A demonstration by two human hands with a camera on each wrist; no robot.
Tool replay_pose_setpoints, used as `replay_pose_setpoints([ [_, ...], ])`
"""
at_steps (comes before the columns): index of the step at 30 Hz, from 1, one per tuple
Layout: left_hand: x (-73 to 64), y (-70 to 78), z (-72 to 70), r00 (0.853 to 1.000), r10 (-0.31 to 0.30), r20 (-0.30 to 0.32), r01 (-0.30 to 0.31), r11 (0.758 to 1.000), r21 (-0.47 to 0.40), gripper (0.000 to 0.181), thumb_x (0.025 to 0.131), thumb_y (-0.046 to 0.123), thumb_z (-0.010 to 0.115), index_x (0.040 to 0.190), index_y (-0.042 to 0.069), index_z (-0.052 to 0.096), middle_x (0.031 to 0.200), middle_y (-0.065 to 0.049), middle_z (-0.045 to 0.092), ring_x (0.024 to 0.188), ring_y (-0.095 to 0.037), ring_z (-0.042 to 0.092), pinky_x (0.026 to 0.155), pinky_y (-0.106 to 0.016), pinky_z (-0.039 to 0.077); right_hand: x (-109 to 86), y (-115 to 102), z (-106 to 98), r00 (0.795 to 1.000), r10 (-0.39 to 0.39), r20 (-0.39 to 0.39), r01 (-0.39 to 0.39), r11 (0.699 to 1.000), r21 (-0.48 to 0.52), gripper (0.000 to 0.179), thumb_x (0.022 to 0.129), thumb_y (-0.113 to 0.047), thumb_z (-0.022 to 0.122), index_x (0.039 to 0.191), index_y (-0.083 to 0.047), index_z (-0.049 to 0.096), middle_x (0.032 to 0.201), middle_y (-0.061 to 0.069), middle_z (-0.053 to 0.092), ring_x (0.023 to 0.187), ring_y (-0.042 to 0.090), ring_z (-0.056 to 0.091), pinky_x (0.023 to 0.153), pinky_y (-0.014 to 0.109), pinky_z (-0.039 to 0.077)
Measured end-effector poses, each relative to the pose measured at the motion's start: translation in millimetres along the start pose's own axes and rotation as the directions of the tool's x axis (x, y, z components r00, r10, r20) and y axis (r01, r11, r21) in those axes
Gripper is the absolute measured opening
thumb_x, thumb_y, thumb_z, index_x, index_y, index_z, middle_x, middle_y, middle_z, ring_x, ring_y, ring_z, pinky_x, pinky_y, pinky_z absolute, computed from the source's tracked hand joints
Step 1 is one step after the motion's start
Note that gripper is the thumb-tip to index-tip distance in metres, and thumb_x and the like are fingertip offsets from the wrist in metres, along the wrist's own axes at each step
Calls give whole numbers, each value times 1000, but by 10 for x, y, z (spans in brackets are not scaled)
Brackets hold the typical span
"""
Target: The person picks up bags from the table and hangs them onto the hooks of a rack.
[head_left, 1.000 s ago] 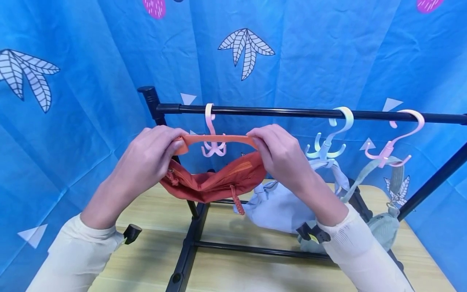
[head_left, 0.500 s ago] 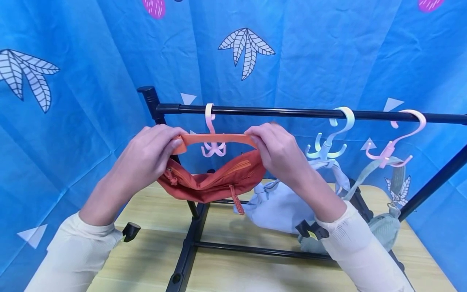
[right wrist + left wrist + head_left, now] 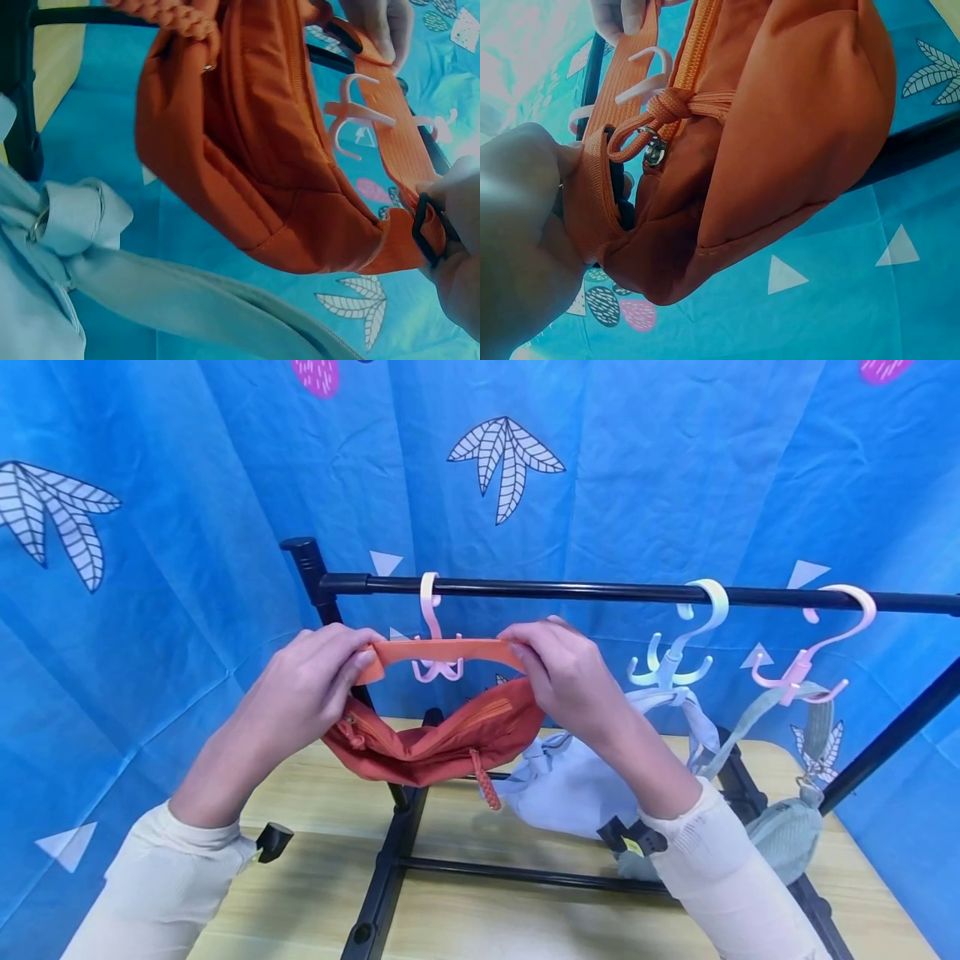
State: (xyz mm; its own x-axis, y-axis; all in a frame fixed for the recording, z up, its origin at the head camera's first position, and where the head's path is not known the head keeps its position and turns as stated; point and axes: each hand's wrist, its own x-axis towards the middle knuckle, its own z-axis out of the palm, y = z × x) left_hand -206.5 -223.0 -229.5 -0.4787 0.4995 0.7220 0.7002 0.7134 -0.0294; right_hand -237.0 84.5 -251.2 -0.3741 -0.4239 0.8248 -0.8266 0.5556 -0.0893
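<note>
A rust-red zippered waist bag (image 3: 435,752) hangs sagging below its orange strap (image 3: 442,650) in the head view. My left hand (image 3: 300,681) pinches the strap at its left end. At the other end my right hand (image 3: 566,677) grips it beside a black buckle (image 3: 427,229), seen in the right wrist view. The strap stretches taut between both hands, in front of the left pink hook hanger (image 3: 431,610). That hanger's prongs show behind the strap; whether they touch it I cannot tell. A knotted orange zipper pull (image 3: 667,109) shows in the left wrist view.
A black rail (image 3: 555,588) carries the hangers. A pale blue hanger (image 3: 667,668) holds a light blue bag (image 3: 577,785); the right pink hanger (image 3: 798,672) holds a grey-green bag (image 3: 791,835). The rack stands on a wooden table (image 3: 300,893) before a blue curtain (image 3: 637,468).
Both hands, the strap and the bag have dropped slightly. My right hand has shifted a little to the left. The hangers and the other bags stay put.
</note>
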Motion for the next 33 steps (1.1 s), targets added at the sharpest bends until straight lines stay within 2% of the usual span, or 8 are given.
replay_pose_setpoints([
  [20,-99,24,99,995,-90,31,91,996,-24,24,99,4,66,123,4,72,92,-8,69,81,-22,58,69,-38,54,-94,-4,79,996,86,34,-88,994,69,22,97,0,69,118,1,73,109,18,77,97,29,75,85,41,65],
  [27,-131,23,144,993,-113,35,115,993,-37,23,100,5,65,123,3,71,93,-9,69,80,-22,59,69,-38,57,-142,-8,121,991,123,55,-128,986,105,21,98,-1,68,118,1,74,108,18,77,92,28,74,79,40,66],
  [30,-144,25,168,989,-142,49,145,988,-58,24,101,6,64,123,4,71,93,-9,69,79,-20,59,67,-36,58,-168,-7,136,990,128,53,-134,983,122,21,98,-2,68,118,0,73,105,17,77,84,23,72,74,36,65],
  [33,-164,34,188,978,-195,69,200,977,-78,25,102,8,63,126,6,71,94,-8,68,78,-18,59,67,-30,57,-193,-4,155,990,130,51,-136,981,137,21,98,-4,69,118,0,73,103,15,77,78,19,69,70,32,63],
])
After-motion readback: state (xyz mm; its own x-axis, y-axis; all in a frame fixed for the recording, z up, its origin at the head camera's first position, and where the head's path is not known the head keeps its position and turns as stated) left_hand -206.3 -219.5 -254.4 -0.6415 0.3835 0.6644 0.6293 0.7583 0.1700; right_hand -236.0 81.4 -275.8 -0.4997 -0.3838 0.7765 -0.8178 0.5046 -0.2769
